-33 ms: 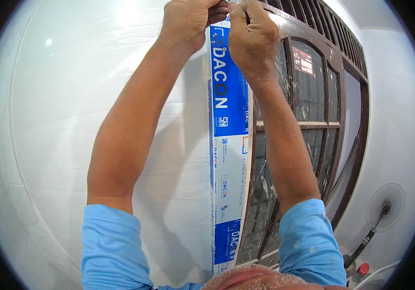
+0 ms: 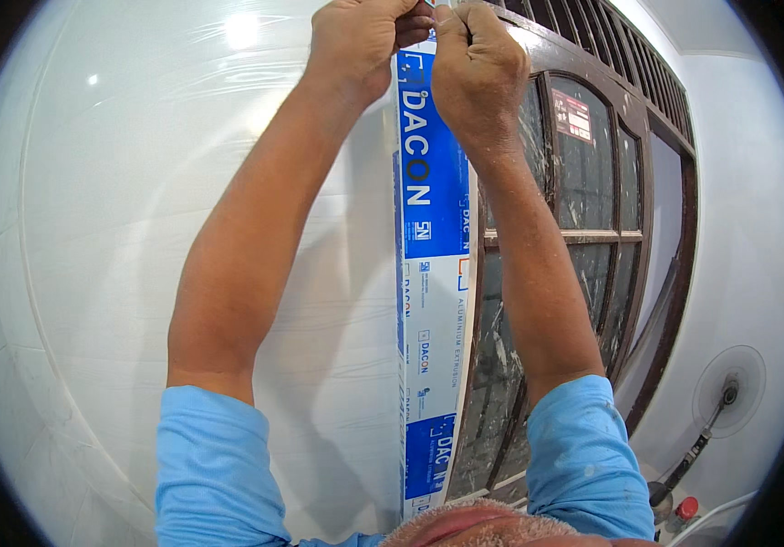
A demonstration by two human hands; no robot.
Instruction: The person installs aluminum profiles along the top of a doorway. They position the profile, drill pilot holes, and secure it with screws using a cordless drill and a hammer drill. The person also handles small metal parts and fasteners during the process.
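Both my arms reach up to the top of the head view. My left hand (image 2: 355, 41) has its fingers curled together by the upper end of an upright aluminium profile (image 2: 435, 328) wrapped in blue and white film. Beside it, my right hand (image 2: 481, 77) is closed in a pinch in front of the profile, thumb pointing up. A small pale bit shows between the fingertips, but the picture's upper edge cuts it off, so what either hand grips cannot be made out.
A glossy white panel (image 2: 136, 273) stands left of the profile. On the right is a brown wooden door (image 2: 629, 182) with paint-smeared glass panes, barred at the top. A fan (image 2: 729, 392) and a red-capped container (image 2: 686, 508) are at the lower right.
My left hand and forearm have shifted very slightly to the right. The right hand and the profile look unmoved.
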